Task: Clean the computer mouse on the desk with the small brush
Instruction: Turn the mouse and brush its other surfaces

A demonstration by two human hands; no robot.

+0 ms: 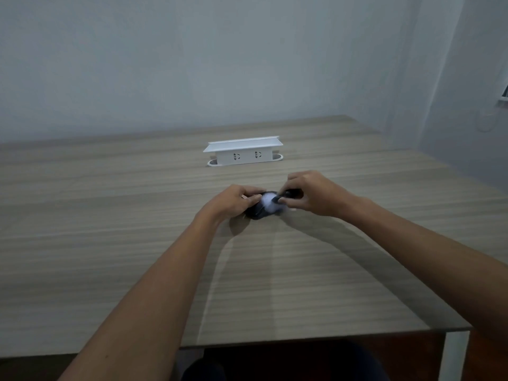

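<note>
Mouse mid-desk, near socket box. My left hand clamps its left flank; right hand pinches brush on top. Light, glossy, likely slippery: hold sides.

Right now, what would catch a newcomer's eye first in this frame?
Two bare forearms reach to the middle of the wooden desk, where the left hand holds a dark computer mouse and the right hand grips a small brush against its top. A bright glare marks the mouse there. Behind them, a white socket box stands near the desk's far edge.
</note>
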